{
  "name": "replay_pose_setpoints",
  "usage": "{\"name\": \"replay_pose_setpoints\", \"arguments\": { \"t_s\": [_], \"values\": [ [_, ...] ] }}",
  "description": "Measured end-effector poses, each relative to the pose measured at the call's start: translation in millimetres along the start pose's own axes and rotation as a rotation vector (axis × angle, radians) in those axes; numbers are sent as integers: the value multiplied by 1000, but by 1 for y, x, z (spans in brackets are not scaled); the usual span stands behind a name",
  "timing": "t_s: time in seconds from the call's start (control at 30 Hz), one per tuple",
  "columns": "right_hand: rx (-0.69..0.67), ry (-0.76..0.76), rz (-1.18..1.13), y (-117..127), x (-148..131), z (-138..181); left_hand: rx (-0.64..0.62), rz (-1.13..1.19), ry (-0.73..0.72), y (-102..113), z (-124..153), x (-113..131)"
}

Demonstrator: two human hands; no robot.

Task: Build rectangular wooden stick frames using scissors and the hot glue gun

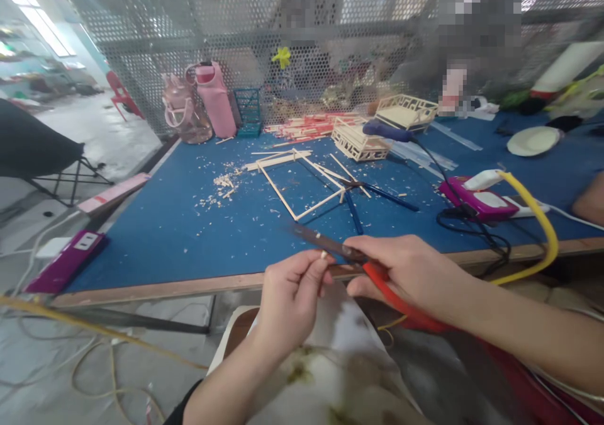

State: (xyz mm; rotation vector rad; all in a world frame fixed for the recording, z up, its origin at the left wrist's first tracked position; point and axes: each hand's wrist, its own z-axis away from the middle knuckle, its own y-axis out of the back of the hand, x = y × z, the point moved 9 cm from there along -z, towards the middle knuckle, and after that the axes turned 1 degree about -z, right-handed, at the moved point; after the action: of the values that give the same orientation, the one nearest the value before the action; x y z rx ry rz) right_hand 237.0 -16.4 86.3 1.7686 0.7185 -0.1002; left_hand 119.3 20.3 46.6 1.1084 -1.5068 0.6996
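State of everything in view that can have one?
Left hand: pinching small wooden piece
Right hand: holding red-handled scissors
Red-handled scissors: off table, blade opening unclear
Blue-handled pliers: lying, handles spread
Stick frame: on table, four-sided
Pink-sleeved bottle: upright
Power strip near table's right: plugged into

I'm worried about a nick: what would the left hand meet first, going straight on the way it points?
Probably the scissor blades extending from the right hand: in the picture they lie just past the fingertips of the left hand. Depth is unclear, so it might pass beneath them.
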Motion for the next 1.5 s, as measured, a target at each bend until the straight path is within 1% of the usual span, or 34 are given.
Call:
{"name": "replay_pose_setpoints", "arguments": {
  "t_s": [0.1, 0.17, 0.23, 0.33, 0.4, 0.5, 0.63, 0.73, 0.83, 0.93, 1.0, 1.07, 1.17, 1.23, 1.33, 1.5],
  "values": [
    [123, -125, -178, 15, 13, 0, -6, 269, 119, -3, -3, -11],
    [159, -198, -299, 17, 21, 3, -12, 404, 167, -5, -5, -12],
    [128, -245, -432, 8, 24, 5, -3, 500, 210, -3, -6, -14],
    [106, -257, -606, -7, 17, 6, 18, 597, 272, -1, -8, -18],
    [151, -286, -718, -15, 10, 5, 36, 632, 259, 1, -9, -20],
    [256, -363, -882, -25, 4, 2, 70, 627, 160, 6, -10, -17],
    [369, -395, -984, -29, 0, -4, 128, 536, 82, 10, -4, -13],
    [398, -391, -888, -21, 2, -6, 173, 327, 46, 15, 2, -6],
    [351, -362, -710, -13, -3, -9, 121, -34, -39, 15, 5, 9],
    [316, -346, -602, -8, -5, -9, 64, -405, -180, 12, 6, 28],
    [310, -317, -562, -6, -6, -7, 53, -517, -229, 12, 5, 34],
    [276, -271, -517, -6, -8, -5, 88, -466, -208, 19, 4, 34],
    [250, -227, -358, -4, -8, 2, 194, -242, -111, 35, 2, 26],
    [237, -217, -245, -4, -8, 7, 217, -124, -71, 39, 2, 22],
    [178, -198, -153, -8, -12, 9, 195, -5, -52, 37, 1, 20],
    [198, -164, -91, -8, -17, 10, 152, 90, -26, 30, -1, 18]
  ]
}}
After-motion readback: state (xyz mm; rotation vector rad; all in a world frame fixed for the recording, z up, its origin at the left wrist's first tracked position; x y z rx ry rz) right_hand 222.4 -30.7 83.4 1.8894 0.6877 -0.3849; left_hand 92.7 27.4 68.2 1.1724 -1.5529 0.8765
